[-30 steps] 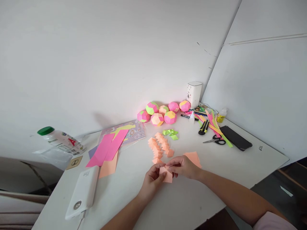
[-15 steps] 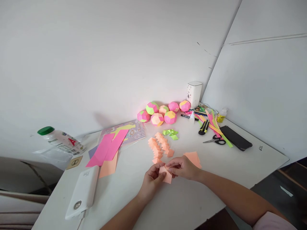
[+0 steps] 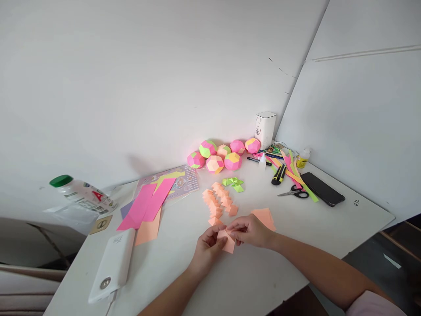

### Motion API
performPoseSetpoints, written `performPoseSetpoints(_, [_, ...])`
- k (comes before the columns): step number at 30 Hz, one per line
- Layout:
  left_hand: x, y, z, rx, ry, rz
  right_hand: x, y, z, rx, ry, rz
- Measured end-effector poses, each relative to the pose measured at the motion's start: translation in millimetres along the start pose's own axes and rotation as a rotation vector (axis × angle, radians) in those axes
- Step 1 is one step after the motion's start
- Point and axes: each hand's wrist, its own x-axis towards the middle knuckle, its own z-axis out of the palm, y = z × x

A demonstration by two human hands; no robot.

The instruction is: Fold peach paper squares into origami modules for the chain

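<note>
A small peach paper square (image 3: 227, 245) is held between both hands above the near part of the table. My left hand (image 3: 208, 249) pinches its left side, thumb in front. My right hand (image 3: 250, 231) is closed on its upper right edge with the fingertips. Just beyond the hands lie two rows of folded peach paper pieces (image 3: 213, 206). A few folded green paper pieces (image 3: 237, 183) sit behind those rows. Beside my right hand rests a stack of flat peach paper squares (image 3: 264, 217).
Several multicoloured paper balls (image 3: 215, 164) stand along the wall. To the right are scissors (image 3: 296, 192), a box cutter (image 3: 279, 174), paper strips (image 3: 297, 175) and a black phone (image 3: 324, 188). At left lie pink paper sheets (image 3: 140, 206), a white power bank (image 3: 113, 265) and a tilted bottle (image 3: 82, 194).
The paper square has turned slightly in my fingers, its lower edge swinging a little to the left. Both hands keep their grip in nearly the same place.
</note>
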Motion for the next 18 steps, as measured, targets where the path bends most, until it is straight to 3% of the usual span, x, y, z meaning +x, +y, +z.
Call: performPoseSetpoints(18, [-0.8, 4.2, 6.5, -0.088, -0.004, 0.032, -1.7, 0.1, 3.1, -0.163, 0.022, -0.062])
